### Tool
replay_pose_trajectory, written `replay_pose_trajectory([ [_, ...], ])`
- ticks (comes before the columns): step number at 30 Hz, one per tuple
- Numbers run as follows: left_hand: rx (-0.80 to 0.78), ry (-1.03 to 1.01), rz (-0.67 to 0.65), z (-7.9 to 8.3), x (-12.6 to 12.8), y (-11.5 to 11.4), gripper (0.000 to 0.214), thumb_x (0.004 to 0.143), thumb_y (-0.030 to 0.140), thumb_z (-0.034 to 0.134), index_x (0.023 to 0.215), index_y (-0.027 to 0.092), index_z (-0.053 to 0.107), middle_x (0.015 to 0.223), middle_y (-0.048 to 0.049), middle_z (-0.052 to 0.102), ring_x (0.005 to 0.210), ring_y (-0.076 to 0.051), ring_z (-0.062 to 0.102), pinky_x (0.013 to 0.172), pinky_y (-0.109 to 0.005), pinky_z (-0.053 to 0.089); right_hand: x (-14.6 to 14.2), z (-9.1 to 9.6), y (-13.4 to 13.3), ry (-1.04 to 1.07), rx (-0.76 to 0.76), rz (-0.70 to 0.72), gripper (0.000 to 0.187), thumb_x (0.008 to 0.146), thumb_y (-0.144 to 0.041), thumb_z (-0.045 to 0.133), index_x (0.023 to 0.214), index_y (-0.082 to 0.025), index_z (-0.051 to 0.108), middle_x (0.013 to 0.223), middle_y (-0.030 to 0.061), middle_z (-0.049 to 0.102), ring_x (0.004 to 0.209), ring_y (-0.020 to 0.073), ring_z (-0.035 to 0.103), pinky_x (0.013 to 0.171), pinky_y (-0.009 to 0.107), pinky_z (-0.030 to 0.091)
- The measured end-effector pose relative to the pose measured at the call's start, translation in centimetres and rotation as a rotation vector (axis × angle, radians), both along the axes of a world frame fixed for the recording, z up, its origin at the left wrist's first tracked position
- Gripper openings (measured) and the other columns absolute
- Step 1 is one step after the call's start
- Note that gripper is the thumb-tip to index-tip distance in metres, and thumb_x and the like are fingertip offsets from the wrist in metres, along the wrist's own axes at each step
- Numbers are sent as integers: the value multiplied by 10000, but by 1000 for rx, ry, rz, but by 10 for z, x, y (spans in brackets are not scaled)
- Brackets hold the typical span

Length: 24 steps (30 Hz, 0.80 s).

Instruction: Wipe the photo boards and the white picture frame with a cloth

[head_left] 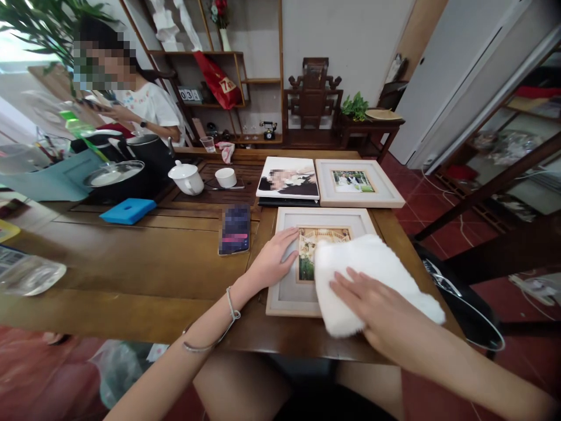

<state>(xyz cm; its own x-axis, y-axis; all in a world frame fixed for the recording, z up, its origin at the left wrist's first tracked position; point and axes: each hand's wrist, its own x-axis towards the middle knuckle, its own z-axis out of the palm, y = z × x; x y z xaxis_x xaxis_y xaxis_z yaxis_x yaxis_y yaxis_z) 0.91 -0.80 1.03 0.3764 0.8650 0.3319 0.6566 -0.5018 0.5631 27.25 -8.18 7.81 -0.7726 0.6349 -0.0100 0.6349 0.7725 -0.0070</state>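
Observation:
A framed photo (pixel 289 219) with a pale mat lies flat at the table's near edge. My left hand (pixel 274 260) rests flat on the frame's left side, fingers stretched out. A white folded cloth (pixel 372 266) covers the frame's right half. My right hand (pixel 366 298) lies flat on top of the cloth, fingers spread and pressing it down. A thin bracelet hangs at my left wrist.
Behind lie a second framed photo (pixel 359 182) and a photo print (pixel 289 178). A phone (pixel 235 229) lies left of the frame. A white teapot (pixel 187 177), cup (pixel 225 176), blue pad (pixel 128 210) and pots sit further left. A seated person (pixel 144 108) is at the far left.

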Motion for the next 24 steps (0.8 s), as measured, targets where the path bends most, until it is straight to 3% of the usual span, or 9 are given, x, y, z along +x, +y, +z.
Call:
replay_pose_trajectory([
  [3, -7, 9, -1, 1, 0, 0, 454, 946, 260, 497, 1386, 153, 516, 1471, -155, 519, 1394, -280, 457, 1185, -509, 354, 8, 21, -23, 88, -173, 103, 805, 647, 11, 455, 1423, -195, 514, 1451, 63, 547, 1328, 254, 509, 1051, 398, 492],
  [6, -9, 13, -9, 2, 0, 0, 455, 945, 263, 501, 1385, 150, 515, 1472, -157, 518, 1395, -281, 456, 1183, -511, 356, 12, 20, -10, 121, -221, 83, 811, 671, 35, 437, 1433, -232, 504, 1457, 32, 539, 1334, 203, 503, 1073, 386, 471],
  [12, 2, 18, -1, 1, -1, 0, 452, 942, 259, 504, 1384, 169, 517, 1465, -147, 528, 1394, -276, 460, 1177, -520, 362, 12, -21, 67, 80, 114, -128, 749, 658, 70, 433, 1374, -111, 553, 1462, 142, 521, 1413, 319, 378, 1133, 543, 365],
  [16, 15, 12, -12, -1, -1, 0, 455, 942, 256, 506, 1389, 170, 511, 1466, -142, 528, 1393, -268, 462, 1179, -506, 365, 8, -25, 106, 120, 273, -217, 691, 735, 49, 420, 1408, -83, 498, 1473, 170, 504, 1429, 318, 352, 1133, 535, 356],
  [20, 20, 6, -14, -2, -2, 1, 458, 945, 257, 504, 1389, 141, 509, 1470, -157, 521, 1396, -273, 456, 1185, -503, 355, -8, -20, 121, 105, 292, -240, 679, 764, 28, 430, 1438, -48, 444, 1507, 197, 450, 1430, 343, 343, 1131, 542, 345],
  [24, 32, -6, -18, -2, -1, 0, 452, 951, 267, 497, 1382, 131, 515, 1458, -165, 531, 1388, -272, 466, 1185, -500, 357, -27, -20, 111, 20, 223, -190, 645, 731, 62, 412, 1368, 18, 503, 1436, 239, 519, 1383, 376, 409, 1108, 526, 375],
])
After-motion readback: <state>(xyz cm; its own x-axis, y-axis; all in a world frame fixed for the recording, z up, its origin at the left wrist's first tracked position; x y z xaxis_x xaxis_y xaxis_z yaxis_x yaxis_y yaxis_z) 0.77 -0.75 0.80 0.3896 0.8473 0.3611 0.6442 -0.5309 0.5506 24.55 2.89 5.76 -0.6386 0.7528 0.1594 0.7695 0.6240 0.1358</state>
